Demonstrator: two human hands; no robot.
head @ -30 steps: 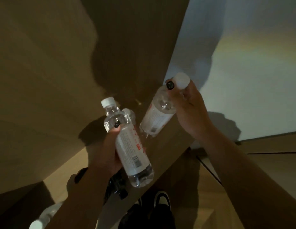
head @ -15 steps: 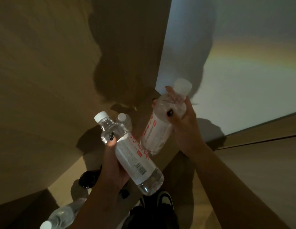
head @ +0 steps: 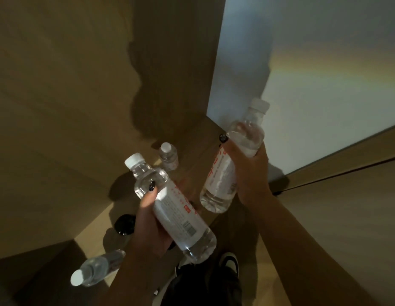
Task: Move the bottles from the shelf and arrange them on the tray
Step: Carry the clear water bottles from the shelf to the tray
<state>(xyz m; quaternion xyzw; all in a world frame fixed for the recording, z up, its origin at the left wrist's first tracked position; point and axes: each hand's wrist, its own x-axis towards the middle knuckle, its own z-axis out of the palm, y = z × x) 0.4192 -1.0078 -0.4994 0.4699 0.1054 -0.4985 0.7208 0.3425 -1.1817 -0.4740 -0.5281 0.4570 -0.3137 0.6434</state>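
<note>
My left hand (head: 151, 226) grips a clear water bottle (head: 170, 206) with a white cap and a white label, tilted with its cap up and to the left. In my right hand (head: 251, 175) is a second clear water bottle (head: 225, 171), held round its shoulder, cap pointing up and right. Both bottles are in the air in front of a wooden shelf (head: 97, 226). A third bottle (head: 169, 155) stands upright deep in the shelf corner. A fourth bottle (head: 95, 270) shows at the lower left. No tray is in view.
A black round object (head: 125, 224) sits on the shelf board behind my left wrist. Wooden panels enclose the shelf at left and back. A white wall (head: 324, 85) lies to the right. My shoes (head: 229, 261) and the wooden floor are below.
Both hands have drawn back from the shelf with their bottles. My right hand now holds its bottle round the shoulder, below the cap. The standing bottle in the corner has come fully into view.
</note>
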